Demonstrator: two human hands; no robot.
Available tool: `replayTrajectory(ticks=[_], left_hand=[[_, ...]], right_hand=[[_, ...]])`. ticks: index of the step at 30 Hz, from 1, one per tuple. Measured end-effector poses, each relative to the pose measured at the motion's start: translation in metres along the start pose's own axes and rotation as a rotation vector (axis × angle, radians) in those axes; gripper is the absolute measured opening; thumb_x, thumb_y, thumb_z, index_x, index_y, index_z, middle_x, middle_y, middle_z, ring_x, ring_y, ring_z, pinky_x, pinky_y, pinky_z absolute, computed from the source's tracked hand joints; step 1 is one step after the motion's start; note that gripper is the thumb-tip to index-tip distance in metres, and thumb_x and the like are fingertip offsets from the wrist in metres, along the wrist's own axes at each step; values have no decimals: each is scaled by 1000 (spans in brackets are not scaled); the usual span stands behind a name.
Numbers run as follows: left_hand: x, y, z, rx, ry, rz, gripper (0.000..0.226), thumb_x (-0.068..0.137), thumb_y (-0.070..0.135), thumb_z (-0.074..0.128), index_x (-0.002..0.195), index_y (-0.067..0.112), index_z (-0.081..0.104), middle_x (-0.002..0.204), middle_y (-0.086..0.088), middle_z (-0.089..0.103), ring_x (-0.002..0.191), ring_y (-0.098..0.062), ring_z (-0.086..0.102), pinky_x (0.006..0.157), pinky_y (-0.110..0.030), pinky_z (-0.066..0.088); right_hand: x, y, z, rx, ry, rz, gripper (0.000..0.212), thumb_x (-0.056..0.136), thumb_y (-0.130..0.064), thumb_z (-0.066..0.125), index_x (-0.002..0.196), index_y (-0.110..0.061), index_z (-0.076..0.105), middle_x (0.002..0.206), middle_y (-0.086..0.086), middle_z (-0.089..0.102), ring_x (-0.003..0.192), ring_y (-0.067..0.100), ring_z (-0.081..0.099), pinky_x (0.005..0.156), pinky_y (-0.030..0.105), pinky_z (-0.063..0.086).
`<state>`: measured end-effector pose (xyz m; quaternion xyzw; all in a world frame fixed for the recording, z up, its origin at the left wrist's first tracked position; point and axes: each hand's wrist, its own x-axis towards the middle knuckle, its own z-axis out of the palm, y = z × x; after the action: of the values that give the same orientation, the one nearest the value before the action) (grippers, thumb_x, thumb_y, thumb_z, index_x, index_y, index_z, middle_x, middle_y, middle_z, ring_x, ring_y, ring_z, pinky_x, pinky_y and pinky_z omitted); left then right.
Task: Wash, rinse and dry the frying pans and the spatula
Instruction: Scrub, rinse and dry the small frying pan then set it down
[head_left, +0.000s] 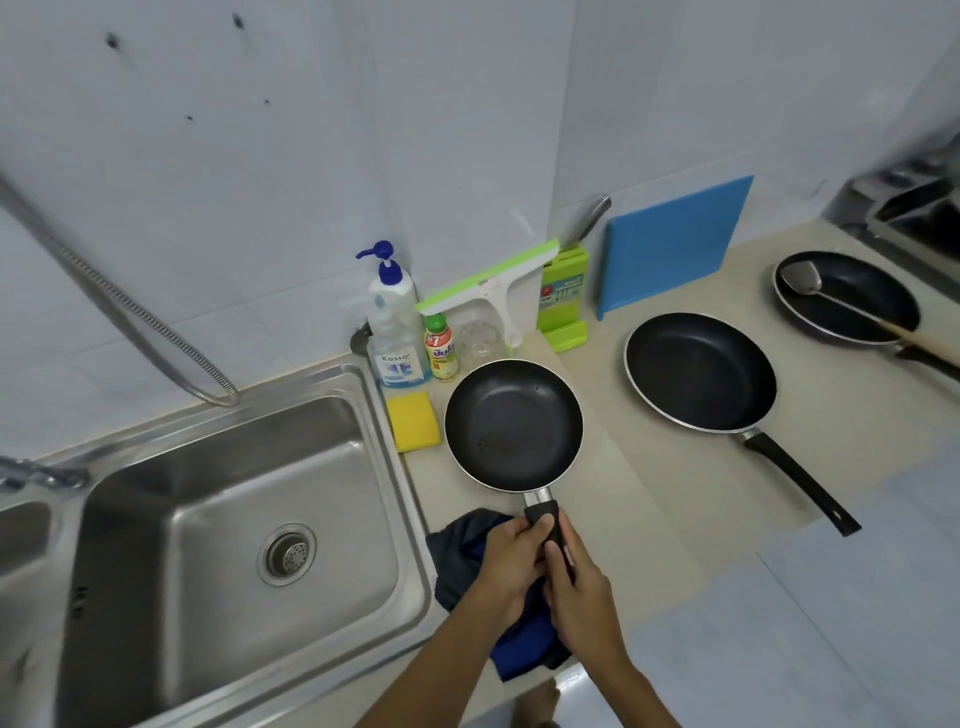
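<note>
Hands together: left hand (511, 561) and right hand (582, 590) grip the small pan (514, 423) by its handle, over a cloth (460, 545) at the counter (628, 499) front edge.

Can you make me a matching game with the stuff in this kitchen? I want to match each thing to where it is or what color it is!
Things:
1. small pan
2. sponge
3. spatula
4. cutting board

Clues:
A. blue, standing up at the back
B. lying in the far pan
C. held by its handle
D. yellow, beside the sink

Pairs: 1-C, 2-D, 3-B, 4-A
</note>
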<state>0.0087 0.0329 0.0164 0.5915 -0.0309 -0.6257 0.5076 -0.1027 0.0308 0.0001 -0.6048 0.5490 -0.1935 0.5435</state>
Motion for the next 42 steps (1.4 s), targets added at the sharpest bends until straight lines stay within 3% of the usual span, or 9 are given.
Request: replayTrajectory(ticks=[6,15,18,21,28,32,36,39,42], left_hand=[[-35,31,-67,-105,9,77,18,102,14,59,110,2,70,101,-16,78,93,-24,76,79,-31,62],[-81,57,-232,-295,191,123,17,100,11,61,108,-3,68,93,-19,75,83,-27,74,65,-31,61],[-89,67,-278,-318,230,155,16,101,11,61,109,-1,67,92,-17,74,83,-27,72,68,-32,62],[-96,71,-315,-336,252,200,11,101,9,60,103,3,69,87,-13,74,79,-25,71,74,-35,58],[-97,73,-379,-221,255,156,31,102,20,59,123,-2,64,113,-23,73,99,-28,70,87,-37,57],[-119,103,-429,159,151,-65,44,98,46,62,119,9,69,117,-9,75,106,-22,72,83,-29,52],[-126,168,-497,908,257,-280,40,102,44,53,114,9,67,103,-7,73,110,-27,72,66,-23,53],[-119,226,-519,1374,808,-16,43,101,41,51,125,8,61,122,-14,66,119,-34,63,91,-39,52],[-103,265,-520,1558,942,336,42,100,26,49,136,5,53,142,-16,53,132,-36,51,105,-49,45]], right_hand=[[-16,-40,61,-54,-42,-124,47,106,-27,44,150,-38,32,112,-33,58,97,-23,57,77,1,45],[-40,-77,218,-36,-262,-235,46,105,-36,48,148,-46,38,133,-26,55,119,-7,56,99,11,45],[-43,-84,266,-3,-340,-229,44,104,-43,47,146,-54,39,138,-23,57,114,-5,58,105,28,48],[-44,-87,305,-26,-370,-233,44,103,-49,46,145,-59,37,127,-7,69,94,3,59,87,30,51],[-48,-98,349,-35,-435,-288,40,104,-42,47,141,-56,43,86,-17,62,59,-1,54,57,15,41],[-37,-102,361,-90,-418,-299,40,104,-42,48,138,-60,40,58,-16,53,50,4,47,54,24,39],[-26,-102,364,-122,-385,-270,41,103,-43,48,139,-58,37,55,-7,56,51,7,49,53,30,43],[-22,-96,366,-135,-370,-248,42,103,-44,48,141,-57,36,55,-5,55,52,9,49,55,34,44],[-21,-95,367,-151,-367,-241,43,103,-42,48,144,-53,38,53,-3,51,51,11,47,53,34,43]])
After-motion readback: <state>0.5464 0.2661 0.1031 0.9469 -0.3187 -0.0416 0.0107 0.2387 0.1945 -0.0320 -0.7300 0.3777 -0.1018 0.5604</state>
